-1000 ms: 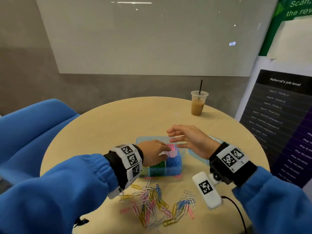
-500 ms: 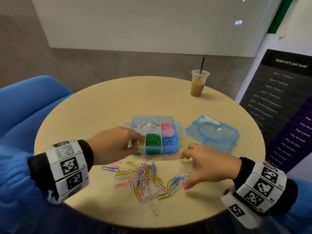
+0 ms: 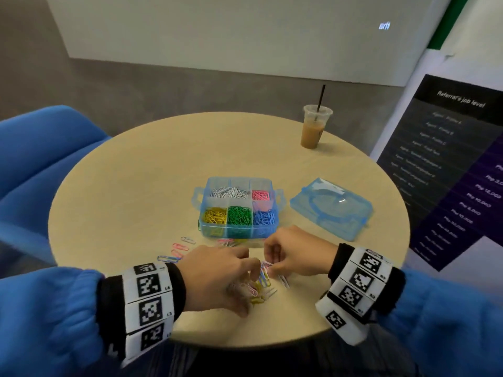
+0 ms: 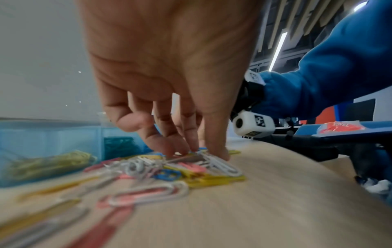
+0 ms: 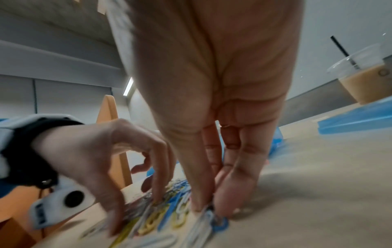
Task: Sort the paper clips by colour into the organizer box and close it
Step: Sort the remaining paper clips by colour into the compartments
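The blue organizer box (image 3: 215, 229) stands uncovered mid-table, holding white, pink, yellow, green and blue clips in separate compartments. Its lid (image 3: 330, 209) lies apart to the right. A mixed pile of loose paper clips (image 3: 260, 287) lies in front of the box. My left hand (image 3: 251, 270) is curled over the pile, and in the left wrist view its fingertips (image 4: 186, 148) and thumb pinch at clips on top of the heap. My right hand (image 3: 272, 265) meets it from the right. Thumb and forefinger of my right hand (image 5: 206, 208) pinch a pale clip at the pile's edge.
An iced coffee cup with a straw (image 3: 314, 129) stands at the far right of the round table (image 3: 141, 186). A few stray clips (image 3: 179, 247) lie left of the pile. A blue seat (image 3: 40, 159) is at the left, a dark poster (image 3: 449, 164) at the right.
My left hand has come back from the box to the loose pile. My right hand has slid left onto the pile and closed its thumb and finger on a clip.
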`<state>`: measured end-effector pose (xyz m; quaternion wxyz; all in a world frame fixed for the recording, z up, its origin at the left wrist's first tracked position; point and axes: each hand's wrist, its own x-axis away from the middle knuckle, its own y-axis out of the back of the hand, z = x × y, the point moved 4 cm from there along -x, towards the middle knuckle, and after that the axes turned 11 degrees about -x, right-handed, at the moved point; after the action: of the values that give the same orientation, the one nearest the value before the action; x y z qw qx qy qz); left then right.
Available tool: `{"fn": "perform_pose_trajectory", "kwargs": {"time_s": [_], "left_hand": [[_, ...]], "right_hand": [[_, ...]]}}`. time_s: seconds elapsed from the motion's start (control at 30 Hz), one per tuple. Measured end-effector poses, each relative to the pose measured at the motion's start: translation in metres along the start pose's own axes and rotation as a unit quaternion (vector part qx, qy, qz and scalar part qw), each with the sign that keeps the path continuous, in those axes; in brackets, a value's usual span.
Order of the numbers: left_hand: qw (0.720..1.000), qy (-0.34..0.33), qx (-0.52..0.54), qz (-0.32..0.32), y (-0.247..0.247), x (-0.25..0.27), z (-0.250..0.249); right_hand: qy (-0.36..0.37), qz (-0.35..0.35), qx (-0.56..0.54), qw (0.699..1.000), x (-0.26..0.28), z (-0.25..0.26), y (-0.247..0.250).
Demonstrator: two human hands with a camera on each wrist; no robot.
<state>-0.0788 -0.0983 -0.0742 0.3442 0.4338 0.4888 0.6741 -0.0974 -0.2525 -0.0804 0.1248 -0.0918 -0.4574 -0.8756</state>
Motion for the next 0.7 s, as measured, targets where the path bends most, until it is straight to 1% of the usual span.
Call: {"fn": "perform_pose_trajectory", "kwargs": {"time_s": [0.07,0.17,0.27,0.37,0.5,0.57,0.7], "left_hand": [[1.0,0.006,-0.018,-0.014,0.007,-0.007,0.006],[0.999,0.022,-0.001,-0.033,0.013,-0.013,0.019],[0.998,0.04,0.018,-0.041,0.01,-0.014,0.032],[0.997,0.042,0.044,-0.043,0.005,-0.015,0.044],[0.994,0.037,0.093,-0.039,-0.001,-0.015,0.057],[0.992,0.037,0.114,-0.038,-0.003,-0.015,0.063],[0.987,0.022,0.149,-0.049,-0.004,-0.019,0.074]], "right_hand": [[-0.003,0.022,0.014,1.0,-0.003,0.002,-0.002],[-0.005,0.046,0.023,0.999,-0.008,0.004,0.001],[0.004,0.042,0.022,0.999,-0.015,0.005,0.009],[-0.001,0.039,-0.015,0.999,-0.022,0.003,0.015],[-0.002,0.082,-0.097,0.992,-0.03,0.006,0.03],[0.006,0.077,-0.116,0.99,-0.037,0.012,0.044],[0.025,0.053,-0.103,0.993,-0.059,0.027,0.068]]}}
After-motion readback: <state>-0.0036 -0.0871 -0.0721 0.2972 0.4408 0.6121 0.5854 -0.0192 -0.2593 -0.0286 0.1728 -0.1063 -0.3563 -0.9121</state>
